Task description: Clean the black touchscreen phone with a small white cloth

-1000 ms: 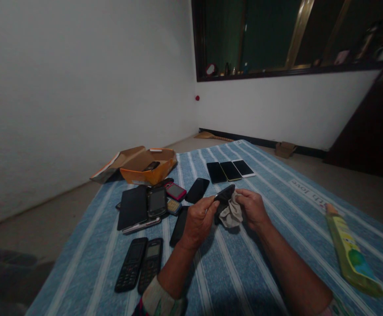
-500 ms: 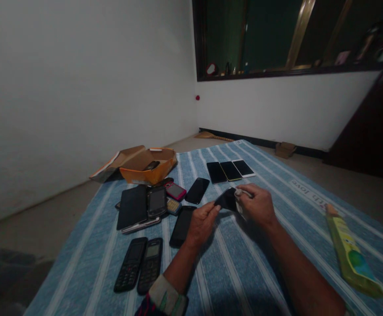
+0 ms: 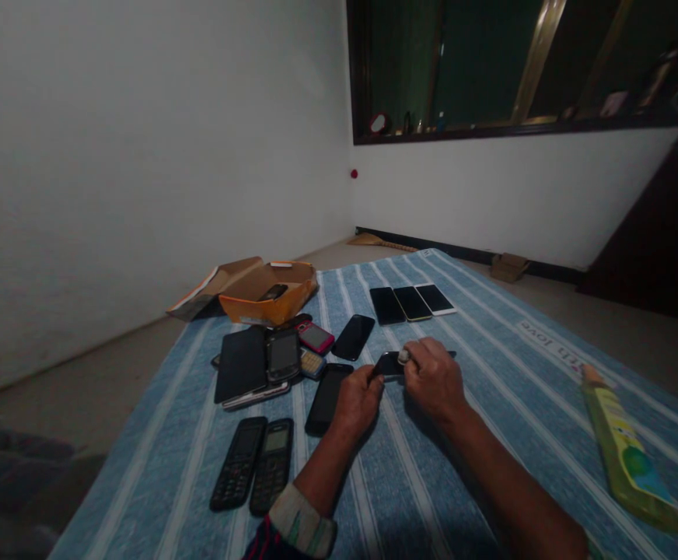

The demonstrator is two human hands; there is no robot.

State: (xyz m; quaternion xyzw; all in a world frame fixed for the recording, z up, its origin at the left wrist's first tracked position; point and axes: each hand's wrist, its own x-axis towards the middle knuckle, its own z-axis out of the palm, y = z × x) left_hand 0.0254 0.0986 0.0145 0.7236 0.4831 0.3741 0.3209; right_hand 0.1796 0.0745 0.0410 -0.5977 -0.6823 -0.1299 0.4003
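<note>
My left hand [image 3: 358, 398] pinches the near end of a black phone [image 3: 386, 364], which lies almost flat just above the striped blue cloth [image 3: 432, 482]. Over the phone's far half my right hand [image 3: 434, 379] is closed, pressing a small grey rag [image 3: 403, 357] on it; only a scrap of the rag shows between the fingers. A black smartphone [image 3: 327, 387] lies just left of my left hand.
Left of my hands lies a heap of several phones [image 3: 269, 359], with two black keypad phones [image 3: 254, 463] nearer me. Three smartphones [image 3: 412, 302] lie in a row farther away. An orange cardboard box [image 3: 266, 292] stands at the cloth's far left. At right lies a yellow-green pack [image 3: 624, 451].
The phone has been lowered from a tilted hold to nearly flat over the cloth. My right hand has slid over it, and the rag, which hung loose, is now mostly hidden under the fingers.
</note>
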